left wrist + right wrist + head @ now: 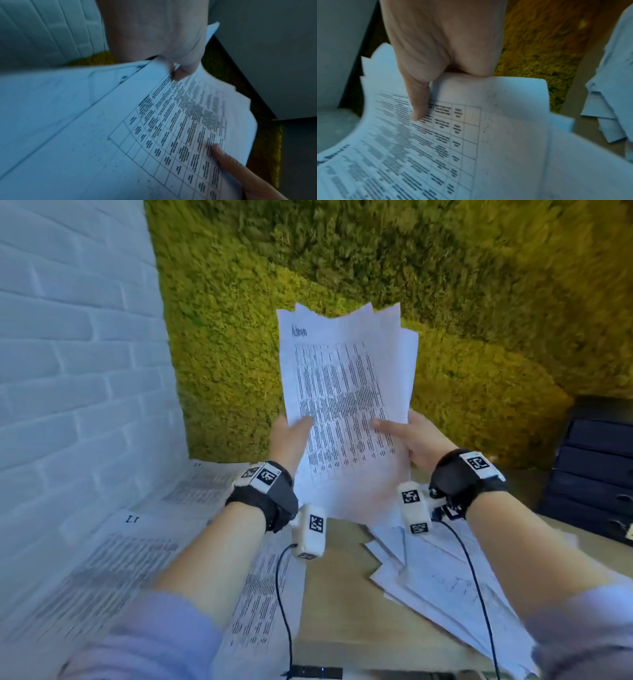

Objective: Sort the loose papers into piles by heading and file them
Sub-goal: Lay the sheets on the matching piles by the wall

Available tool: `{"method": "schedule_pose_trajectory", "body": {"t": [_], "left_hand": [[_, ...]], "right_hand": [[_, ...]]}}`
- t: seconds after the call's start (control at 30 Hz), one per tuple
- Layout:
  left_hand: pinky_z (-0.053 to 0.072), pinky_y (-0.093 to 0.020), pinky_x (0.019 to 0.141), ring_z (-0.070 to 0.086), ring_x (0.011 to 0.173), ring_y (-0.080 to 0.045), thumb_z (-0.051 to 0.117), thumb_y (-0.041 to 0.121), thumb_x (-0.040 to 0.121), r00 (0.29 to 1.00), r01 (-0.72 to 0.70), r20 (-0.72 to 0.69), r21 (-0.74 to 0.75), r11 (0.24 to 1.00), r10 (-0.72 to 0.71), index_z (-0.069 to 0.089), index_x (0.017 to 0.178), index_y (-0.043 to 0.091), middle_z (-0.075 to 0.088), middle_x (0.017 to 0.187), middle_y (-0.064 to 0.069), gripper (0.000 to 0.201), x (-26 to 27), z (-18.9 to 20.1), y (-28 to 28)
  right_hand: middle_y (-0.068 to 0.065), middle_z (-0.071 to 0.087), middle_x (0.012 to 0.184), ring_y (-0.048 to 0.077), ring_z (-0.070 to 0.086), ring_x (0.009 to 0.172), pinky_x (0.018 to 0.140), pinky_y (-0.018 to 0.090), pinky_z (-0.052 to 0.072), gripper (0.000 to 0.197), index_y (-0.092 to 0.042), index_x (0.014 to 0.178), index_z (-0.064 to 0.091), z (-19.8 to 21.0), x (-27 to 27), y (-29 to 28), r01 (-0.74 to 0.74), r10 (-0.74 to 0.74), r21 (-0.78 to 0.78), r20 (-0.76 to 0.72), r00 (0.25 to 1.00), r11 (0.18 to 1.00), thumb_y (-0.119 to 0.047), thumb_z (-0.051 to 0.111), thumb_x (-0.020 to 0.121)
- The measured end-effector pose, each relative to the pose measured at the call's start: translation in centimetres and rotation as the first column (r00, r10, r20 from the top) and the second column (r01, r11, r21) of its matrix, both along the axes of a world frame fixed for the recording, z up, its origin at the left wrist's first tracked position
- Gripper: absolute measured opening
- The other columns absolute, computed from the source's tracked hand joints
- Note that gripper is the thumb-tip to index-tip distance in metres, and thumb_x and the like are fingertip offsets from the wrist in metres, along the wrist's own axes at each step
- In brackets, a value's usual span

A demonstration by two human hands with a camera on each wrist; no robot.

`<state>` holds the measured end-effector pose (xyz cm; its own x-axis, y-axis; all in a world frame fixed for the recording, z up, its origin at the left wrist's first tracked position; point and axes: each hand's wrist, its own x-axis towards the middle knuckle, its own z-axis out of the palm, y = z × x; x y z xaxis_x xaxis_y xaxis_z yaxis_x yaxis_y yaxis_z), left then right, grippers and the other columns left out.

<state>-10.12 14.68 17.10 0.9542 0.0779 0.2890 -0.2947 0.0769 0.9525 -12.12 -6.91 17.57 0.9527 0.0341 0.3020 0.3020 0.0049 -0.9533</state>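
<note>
From the head camera I see both hands raised in front of the moss wall [445, 285], sharing one stack of papers [346, 392]. My left hand [289, 436] grips the stack's left edge, thumb lying across the printed face, the other fingers hidden behind. My right hand [423, 440] grips the right edge the same way. The top sheet is white, carries a short blurred heading at its upper left and a dense table of small text below; the sheets behind fan out unevenly at the top. Below the left hand, printed sheets [113, 570] lie flat on the desk [335, 604]; below the right hand sits a loose heap [445, 583]. A dark drawer unit [596, 470] stands out beyond the right hand.

From the left wrist, the thumb [181, 67] presses onto the gridded table, pinching the stack; the right thumb [223, 152] shows at the far edge.

From the right wrist, the thumb [419, 102] lies on the table's lines, the stack curving under it; the remaining fingers are hidden.
</note>
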Motion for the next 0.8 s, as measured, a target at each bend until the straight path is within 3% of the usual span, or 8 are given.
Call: {"method": "schedule_pose_trajectory", "body": {"t": [0.1,0.23,0.3,0.37,0.53,0.63,0.7,0.8], "left_hand": [[0.035,-0.029,0.062,0.036,0.061,-0.01,0.054,0.014,0.091,0.987,-0.147,0.062,0.003,0.989,0.147,0.05,0.091,0.015,0.039,0.073,0.006,0.004,-0.2,1.8,5.5],[0.038,-0.032,0.085,0.05,0.099,-0.013,0.059,0.026,0.093,0.973,-0.233,0.007,0.019,0.972,0.233,0.032,0.142,0.006,0.047,0.108,0.005,0.059,-0.3,1.7,11.4],[0.039,-0.031,0.091,0.051,0.118,-0.019,0.063,0.028,0.091,0.965,-0.263,-0.006,-0.028,0.964,0.263,0.044,0.134,0.011,0.054,0.121,0.002,0.05,-0.2,0.1,13.4],[0.044,-0.034,0.092,0.058,0.111,-0.021,0.067,0.029,0.087,0.948,-0.317,-0.023,-0.046,0.947,0.317,0.054,0.114,0.02,0.062,0.11,0.004,0.031,-0.2,-2.6,14.4],[0.046,-0.033,0.076,0.059,0.087,-0.022,0.059,0.022,0.084,0.91,-0.408,0.023,-0.118,0.905,0.413,0.051,0.101,0.015,0.061,0.095,-0.002,0.02,0.4,-5.2,14.1],[0.04,-0.03,0.071,0.051,0.083,-0.024,0.046,0.016,0.089,0.876,-0.481,0.026,-0.051,0.875,0.483,0.049,0.105,0.009,0.055,0.09,-0.004,0.018,1.0,-5.2,14.4],[0.045,-0.038,0.084,0.055,0.094,-0.029,0.046,0.016,0.086,0.878,-0.431,-0.173,0.114,0.895,0.445,0.052,0.114,0.005,0.057,0.104,-0.012,0.031,1.7,-7.4,15.1],[0.038,-0.033,0.065,0.044,0.065,-0.021,0.047,0.007,0.088,0.904,-0.255,-0.296,0.204,0.945,0.308,0.052,0.077,0.008,0.047,0.075,-0.008,0.012,3.1,-12.1,16.0]], "right_hand": [[0.007,0.072,0.113,0.025,0.07,0.103,0.082,0.038,0.059,0.038,-0.008,0.123,0.063,0.4,1.1,4.5,-0.004,0.008,-0.052,0.087,0.996,0.999,-0.014,0.072,0.086],[0.008,0.07,0.117,0.024,0.068,0.106,0.094,0.045,0.054,0.041,-0.01,0.124,0.063,-1.5,2.6,9.2,-0.063,0.066,-0.05,0.074,0.995,0.997,-0.019,0.074,0.085],[-0.001,0.069,0.121,0.018,0.065,0.11,0.099,0.044,0.05,0.052,-0.02,0.128,0.061,-3.1,2.7,11.1,-0.108,0.11,-0.147,0.009,0.994,0.983,-0.035,0.076,0.081],[-0.01,0.067,0.121,0.017,0.061,0.115,0.105,0.048,0.043,0.067,-0.029,0.128,0.06,-5.5,3.3,12.8,-0.134,0.111,-0.288,-0.097,0.989,0.948,-0.054,0.08,0.069],[0.001,0.057,0.134,0.02,0.055,0.121,0.104,0.04,0.043,0.105,-0.011,0.14,0.046,-8.9,5.6,15.8,0.006,-0.031,-0.144,-0.176,0.984,0.99,-0.057,0.088,0.056],[-0.003,0.06,0.124,0.016,0.057,0.113,0.099,0.032,0.042,0.076,-0.005,0.13,0.054,-8.8,5.0,16.4,0.049,-0.058,-0.059,-0.174,0.983,0.997,-0.04,0.085,0.07],[0.0,0.057,0.13,0.018,0.054,0.117,0.097,0.035,0.043,0.07,-0.005,0.128,0.053,-10.9,4.9,16.5,-0.023,-0.043,-0.206,-0.307,0.951,0.978,-0.036,0.083,0.074],[0.017,0.059,0.13,0.026,0.057,0.106,0.099,0.047,0.049,0.029,-0.006,0.114,0.054,-15.6,5.1,16.6,-0.2,-0.055,-0.471,-0.473,0.879,0.859,-0.019,0.065,0.091]]}}
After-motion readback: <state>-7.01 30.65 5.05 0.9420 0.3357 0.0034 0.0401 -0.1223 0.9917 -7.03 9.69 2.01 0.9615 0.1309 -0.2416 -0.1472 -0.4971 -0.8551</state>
